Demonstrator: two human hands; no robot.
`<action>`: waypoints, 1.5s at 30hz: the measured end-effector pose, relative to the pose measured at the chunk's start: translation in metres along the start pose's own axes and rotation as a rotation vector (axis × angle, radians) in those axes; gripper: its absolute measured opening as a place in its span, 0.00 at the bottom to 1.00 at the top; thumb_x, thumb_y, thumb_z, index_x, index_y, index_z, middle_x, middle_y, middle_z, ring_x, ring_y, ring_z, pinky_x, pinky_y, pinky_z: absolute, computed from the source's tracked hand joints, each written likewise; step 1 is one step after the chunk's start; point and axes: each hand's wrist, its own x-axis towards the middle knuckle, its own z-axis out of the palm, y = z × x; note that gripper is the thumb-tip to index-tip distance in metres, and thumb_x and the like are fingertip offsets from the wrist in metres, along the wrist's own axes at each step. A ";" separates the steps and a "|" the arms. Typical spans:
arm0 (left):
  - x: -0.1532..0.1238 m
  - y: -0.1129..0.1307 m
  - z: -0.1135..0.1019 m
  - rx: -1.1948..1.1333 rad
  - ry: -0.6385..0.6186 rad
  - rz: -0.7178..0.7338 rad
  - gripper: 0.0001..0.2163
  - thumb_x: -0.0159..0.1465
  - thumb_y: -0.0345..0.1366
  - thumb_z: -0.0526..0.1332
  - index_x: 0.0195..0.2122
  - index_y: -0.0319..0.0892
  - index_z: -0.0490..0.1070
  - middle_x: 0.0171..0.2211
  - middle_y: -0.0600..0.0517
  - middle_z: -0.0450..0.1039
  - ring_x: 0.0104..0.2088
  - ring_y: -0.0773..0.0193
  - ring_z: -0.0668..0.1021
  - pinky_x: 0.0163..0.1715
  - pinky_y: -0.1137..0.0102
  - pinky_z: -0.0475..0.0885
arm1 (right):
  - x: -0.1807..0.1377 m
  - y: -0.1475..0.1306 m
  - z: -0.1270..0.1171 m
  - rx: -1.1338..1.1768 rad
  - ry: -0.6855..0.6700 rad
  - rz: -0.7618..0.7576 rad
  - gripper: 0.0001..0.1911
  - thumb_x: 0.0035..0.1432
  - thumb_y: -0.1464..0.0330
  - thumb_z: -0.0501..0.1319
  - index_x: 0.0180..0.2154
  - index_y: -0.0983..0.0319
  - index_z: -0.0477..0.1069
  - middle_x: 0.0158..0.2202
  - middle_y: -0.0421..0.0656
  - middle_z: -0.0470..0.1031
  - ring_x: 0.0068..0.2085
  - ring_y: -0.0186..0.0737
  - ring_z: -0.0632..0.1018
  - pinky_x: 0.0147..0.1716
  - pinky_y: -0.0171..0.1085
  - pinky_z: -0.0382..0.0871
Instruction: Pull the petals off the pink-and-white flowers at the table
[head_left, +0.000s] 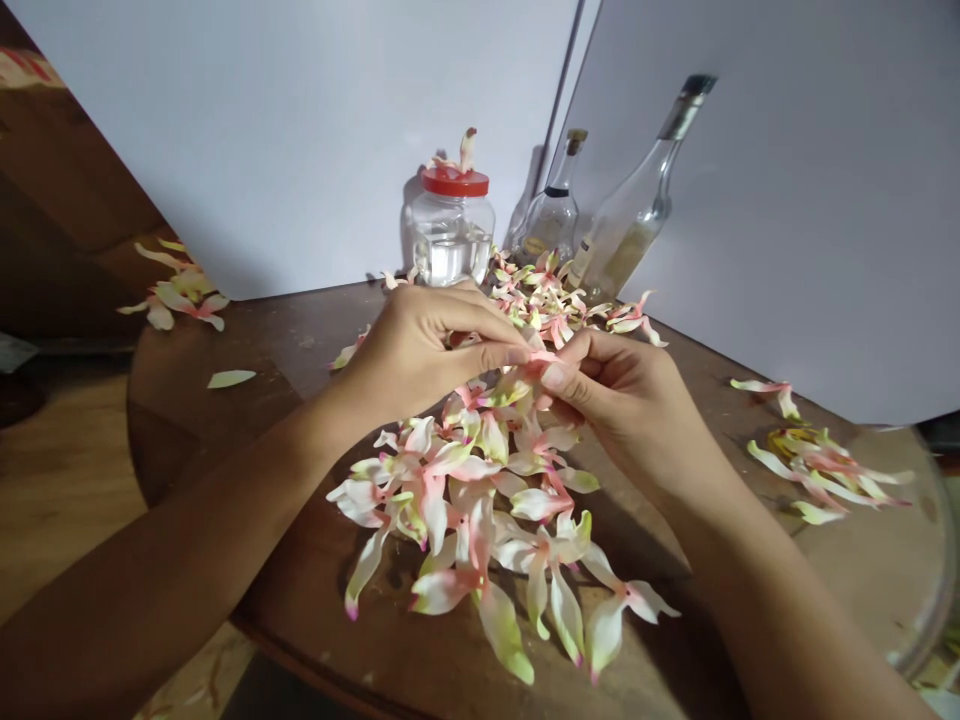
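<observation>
My left hand [427,350] and my right hand [622,395] meet above the middle of a round wooden table [300,590]. Both pinch the same small pink and white fabric flower piece [536,362] between thumb and fingertips. Right under the hands lies a heap of artificial petals [480,520], white with pink and green tips, spreading toward me. More of these petals [547,300] lie piled behind the hands, by the bottles.
A clear jar with a red lid [452,225] stands at the back with a petal on top. Two glass bottles [630,215] lean against white boards. Small petal clusters lie at the far left [180,290] and on the right [821,465]. A glass rim [941,590] shows at right.
</observation>
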 end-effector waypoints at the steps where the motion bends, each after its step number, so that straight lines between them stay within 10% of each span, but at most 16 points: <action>1: 0.000 0.001 0.001 -0.021 0.021 -0.022 0.02 0.61 0.36 0.71 0.32 0.46 0.83 0.32 0.50 0.82 0.35 0.63 0.82 0.38 0.68 0.77 | 0.000 -0.001 0.000 0.013 -0.001 -0.006 0.15 0.58 0.63 0.72 0.27 0.62 0.71 0.23 0.38 0.75 0.21 0.29 0.68 0.20 0.30 0.61; 20: -0.001 0.004 0.015 -0.767 0.233 -0.472 0.07 0.54 0.37 0.76 0.31 0.43 0.84 0.24 0.54 0.75 0.23 0.76 0.70 0.24 0.78 0.66 | -0.004 -0.008 0.000 0.121 -0.074 -0.066 0.10 0.61 0.69 0.69 0.29 0.64 0.73 0.23 0.37 0.75 0.21 0.27 0.70 0.23 0.31 0.66; 34: -0.008 0.008 0.016 -0.201 0.298 -0.348 0.05 0.60 0.39 0.71 0.34 0.43 0.83 0.31 0.52 0.80 0.31 0.69 0.77 0.31 0.74 0.69 | -0.003 -0.008 0.002 0.042 -0.018 -0.040 0.17 0.54 0.64 0.74 0.44 0.62 0.78 0.33 0.41 0.78 0.29 0.35 0.78 0.26 0.33 0.74; 45: -0.008 0.006 0.016 -0.184 0.184 -0.384 0.06 0.63 0.38 0.69 0.34 0.42 0.81 0.32 0.52 0.79 0.32 0.68 0.77 0.32 0.73 0.70 | -0.004 -0.001 -0.004 -0.029 0.060 -0.073 0.22 0.67 0.50 0.59 0.39 0.61 0.81 0.23 0.41 0.71 0.24 0.32 0.66 0.24 0.35 0.57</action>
